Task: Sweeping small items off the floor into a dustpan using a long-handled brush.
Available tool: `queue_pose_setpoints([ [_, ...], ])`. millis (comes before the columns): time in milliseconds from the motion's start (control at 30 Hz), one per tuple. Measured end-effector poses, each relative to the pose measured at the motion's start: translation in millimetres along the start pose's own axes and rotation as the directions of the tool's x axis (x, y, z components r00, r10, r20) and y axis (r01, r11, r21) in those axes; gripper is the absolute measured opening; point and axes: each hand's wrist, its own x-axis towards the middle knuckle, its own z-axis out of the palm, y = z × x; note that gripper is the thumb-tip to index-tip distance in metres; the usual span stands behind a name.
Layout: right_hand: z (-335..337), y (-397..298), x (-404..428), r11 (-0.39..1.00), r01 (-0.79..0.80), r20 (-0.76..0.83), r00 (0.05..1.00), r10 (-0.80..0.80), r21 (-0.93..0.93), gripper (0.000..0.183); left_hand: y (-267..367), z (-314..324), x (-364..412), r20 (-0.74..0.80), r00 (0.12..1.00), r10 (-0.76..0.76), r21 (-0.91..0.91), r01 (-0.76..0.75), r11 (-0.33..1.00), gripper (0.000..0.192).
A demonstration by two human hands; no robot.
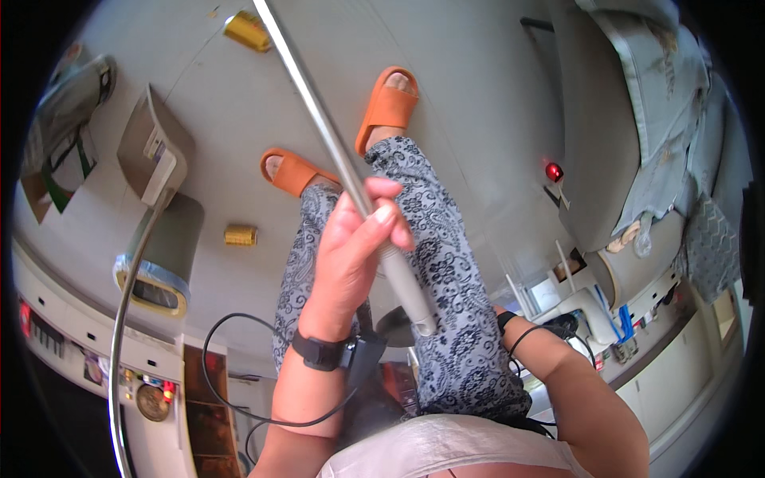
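Note:
My left hand is closed round the grey grip of a metal pole, which slants from my lap up past the top edge of the picture; its far end is out of view. My right arm hangs at the right beside my patterned trousers, and most of my right hand is hidden behind the forearm and leg. Black cables run from the bands on both wrists.
Yellow cans lie on the grey floor. At left stand a long-handled dustpan and a lined waste bin. A sofa with draped cloth is at right, near a small red light.

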Motion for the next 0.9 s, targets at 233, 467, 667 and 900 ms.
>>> queue_pose_setpoints([
  [233, -55.0, 21.5, 3.7, 0.994, -0.035, -0.036, 0.999, 0.032, -0.104, 0.037, 40.5, 14.5, -4.4, 0.092, 0.992, 0.085, 0.063, -0.091, 0.994, 0.029],
  [467, -116.9, 51.3, 66.4, 0.995, -0.062, -0.259, 0.965, 0.041, -0.073, 0.036, 65.7, 33.0, -22.4, 0.029, 0.954, 0.300, 0.014, -0.300, 0.954, 0.031],
  [667, -156.6, 55.4, 77.4, 0.928, 0.048, -0.403, 0.908, 0.114, 0.370, 0.035, 37.0, 6.3, -58.2, 0.157, 0.930, 0.333, 0.217, -0.361, 0.907, 0.029],
  [900, -271.5, -38.8, -60.2, 0.580, 0.801, -0.920, 0.328, -0.215, 0.150, 0.034, 3.7, -5.8, -56.8, 0.137, 0.877, 0.460, 0.381, -0.476, 0.793, 0.029],
])
